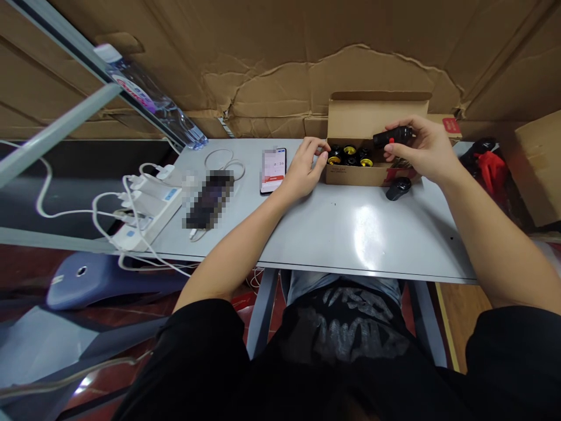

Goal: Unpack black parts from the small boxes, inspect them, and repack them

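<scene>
An open cardboard box [368, 176] stands at the back of the grey table [315, 234], its lid raised. Several black items with yellow rings [349, 151] lie inside. Above the box's right part, my right hand [423, 145] grips a black flashlight-like object [391, 137] with a small red spot, thumb below and fingers over its right end. My left hand [307, 166] rests at the box's left corner, fingers bent and apart, with nothing visible in it. A second black piece [398, 189] lies on the table in front of the box.
A lit phone [272, 171] and a pixelated dark device [210, 200] lie left of my left hand. Further left are a power strip [151, 216] with white cables and a water bottle [153, 99]. At right are a red item [491, 172] and another carton [541, 166].
</scene>
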Demonstrator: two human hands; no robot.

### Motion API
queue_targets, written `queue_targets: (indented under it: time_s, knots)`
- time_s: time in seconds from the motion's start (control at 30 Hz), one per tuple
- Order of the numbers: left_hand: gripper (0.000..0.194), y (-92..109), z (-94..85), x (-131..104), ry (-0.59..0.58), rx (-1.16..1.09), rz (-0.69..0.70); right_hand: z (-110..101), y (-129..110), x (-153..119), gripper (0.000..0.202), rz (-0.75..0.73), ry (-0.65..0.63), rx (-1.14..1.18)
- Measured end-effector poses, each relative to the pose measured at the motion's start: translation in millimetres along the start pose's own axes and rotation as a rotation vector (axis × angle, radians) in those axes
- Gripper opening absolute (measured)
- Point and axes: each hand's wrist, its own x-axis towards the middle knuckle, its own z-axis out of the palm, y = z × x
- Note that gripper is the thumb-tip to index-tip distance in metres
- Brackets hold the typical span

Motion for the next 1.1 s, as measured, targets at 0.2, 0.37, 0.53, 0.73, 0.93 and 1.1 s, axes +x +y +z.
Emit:
queue_targets:
  time_s: [0.2, 0.37, 0.53, 0.73, 0.93, 1.1]
  knots:
    - [0.068, 0, -1.4, 0, -0.006, -0.003, 0.012, 1, 6, 0, 0.083, -0.012, 0.019, 0.014]
    - [0.068, 1, -1.2, 0, -0.014, 0.007, 0.012, 3, -1, -1, 0.081, -0.016, 0.031, -0.013]
    - [0.071, 1, -0.6, 0, -0.008, -0.002, 0.003, 4, -8, -3, 0.077, -0.001, 0.035, -0.049]
    - [0.071, -1, -0.9, 0, -0.015, 0.001, -0.001, 3, -8, -3, 0.074, 0.007, -0.001, -0.065]
    - [0.071, 2, -0.9, 0, -0.002, -0.013, -0.011, 3, -3, -2, 0.076, 0.009, 0.022, 0.013]
    - [0.072, 2, -0.7, 0, -0.006, 0.001, -0.014, 5, -5, -2, 0.084, 0.053, 0.031, 0.035]
